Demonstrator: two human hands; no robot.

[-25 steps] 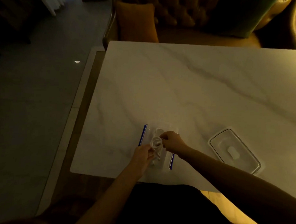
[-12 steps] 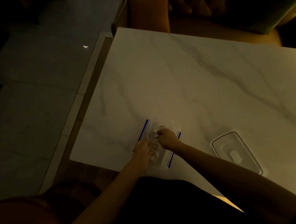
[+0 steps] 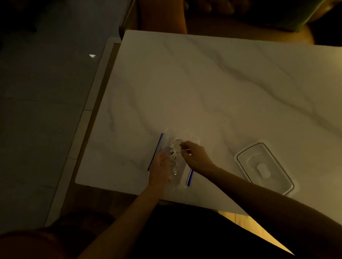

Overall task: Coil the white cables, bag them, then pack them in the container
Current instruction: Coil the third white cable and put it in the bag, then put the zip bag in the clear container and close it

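A tangle of white cable (image 3: 174, 151) lies over clear zip bags (image 3: 188, 137) with blue strips near the front edge of the marble table (image 3: 223, 88). My left hand (image 3: 161, 166) holds the cable loops from the left, fingers curled round them. My right hand (image 3: 193, 154) pinches a stretch of the cable just right of the loops. One cable end with its plug hangs down by my left hand. A clear rectangular container (image 3: 264, 167) with its lid on stands to the right of my hands.
The table's left edge and front edge run close to my hands, with dark floor (image 3: 39, 114) beyond on the left. A padded seat (image 3: 230, 13) stands behind the far edge. The light is dim.
The camera has tilted down and forward. My right hand has drawn slightly right from the loops, pulling a strand of cable; my left hand keeps its hold.
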